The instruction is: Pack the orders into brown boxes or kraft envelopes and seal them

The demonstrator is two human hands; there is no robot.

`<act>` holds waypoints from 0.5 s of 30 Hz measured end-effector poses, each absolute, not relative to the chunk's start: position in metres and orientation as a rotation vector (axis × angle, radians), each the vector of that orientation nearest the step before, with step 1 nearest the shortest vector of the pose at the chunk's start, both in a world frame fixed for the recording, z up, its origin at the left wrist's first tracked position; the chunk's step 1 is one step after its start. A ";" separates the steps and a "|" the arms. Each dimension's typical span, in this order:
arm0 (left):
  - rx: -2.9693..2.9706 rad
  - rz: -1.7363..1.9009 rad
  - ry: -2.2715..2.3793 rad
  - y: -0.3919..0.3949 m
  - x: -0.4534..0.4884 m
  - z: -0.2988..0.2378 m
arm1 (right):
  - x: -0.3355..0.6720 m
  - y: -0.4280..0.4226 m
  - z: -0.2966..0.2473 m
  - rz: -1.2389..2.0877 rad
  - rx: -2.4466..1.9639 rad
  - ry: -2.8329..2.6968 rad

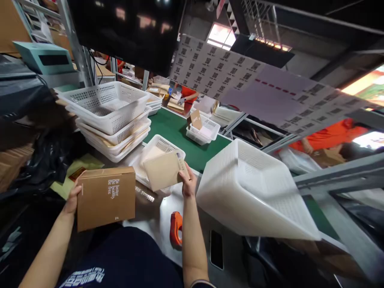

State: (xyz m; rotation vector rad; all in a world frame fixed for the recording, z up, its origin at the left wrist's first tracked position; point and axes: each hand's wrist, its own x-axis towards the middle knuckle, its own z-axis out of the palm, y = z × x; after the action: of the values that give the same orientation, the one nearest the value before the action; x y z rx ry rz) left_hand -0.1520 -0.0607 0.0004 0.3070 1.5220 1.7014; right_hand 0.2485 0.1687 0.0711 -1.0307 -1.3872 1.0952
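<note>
"Closest to me is the worker's navy shirt (pixel 135 256), white print on its front. What are the hands on?"

"The left hand (pixel 72 199) is closed around the left edge of a brown cardboard box (pixel 105 204) printed 'Be better Be healthy Be free', held up before the body. The right hand (pixel 189 181) pinches the right end of a kraft envelope (pixel 162 172), thumb on the front."

"Anything in the way?"

"The envelope covers part of a white perforated basket (pixel 164 144) behind it. On the right, the nested white baskets (pixel 216 192) block some of the green belt (pixel 177 122). Higher up, a sheet of QR codes (pixel 216 68) cuts across, beside a dark screen (pixel 126 36)."

"And near the forearm?"

"One orange tape dispenser (pixel 174 226) to its left, one phone (pixel 216 250) lying to its right. Behind the box there's a yellow-green mailer (pixel 87 162)."

"Count the rest for me."

"One box and one envelope in hand. At least three baskets in the left-hand pile (pixel 126 120); the nested ones I can't number. On the belt, a small white basket (pixel 195 136) with one piece of cardboard (pixel 196 120) standing in it. Two co-workers in orange show plainly: one beyond the belt (pixel 189 94), one off right (pixel 327 134)."
</note>
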 end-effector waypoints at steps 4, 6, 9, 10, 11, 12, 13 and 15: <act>-0.149 1.706 1.257 -0.062 -0.131 -0.004 | 0.259 0.137 0.117 1.148 -0.915 -1.647; -0.204 1.744 1.165 -0.061 -0.121 -0.006 | 0.260 0.123 0.138 1.150 -0.876 -1.767; -0.231 1.783 0.989 -0.055 -0.110 -0.012 | 0.263 0.109 0.163 1.183 -0.796 -2.014; -0.224 1.770 0.941 -0.052 -0.106 -0.015 | 0.261 0.106 0.170 1.179 -0.788 -2.113; -0.207 1.742 0.907 -0.049 -0.101 -0.019 | 0.257 0.102 0.176 1.163 -0.800 -2.212; -0.185 1.691 0.884 -0.044 -0.096 -0.024 | 0.251 0.098 0.180 1.137 -0.829 -2.296; -0.160 1.625 0.865 -0.039 -0.091 -0.028 | 0.242 0.094 0.184 1.099 -0.874 -2.356; -0.087 1.523 0.797 -0.029 -0.077 -0.036 | 0.222 0.087 0.186 0.966 -0.985 -2.383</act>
State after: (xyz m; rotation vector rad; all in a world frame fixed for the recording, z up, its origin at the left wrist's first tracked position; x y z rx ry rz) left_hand -0.0770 -0.0290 -0.0357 -0.0870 0.7972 1.5232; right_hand 0.2218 0.0869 0.1865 -0.9845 -2.3833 0.9661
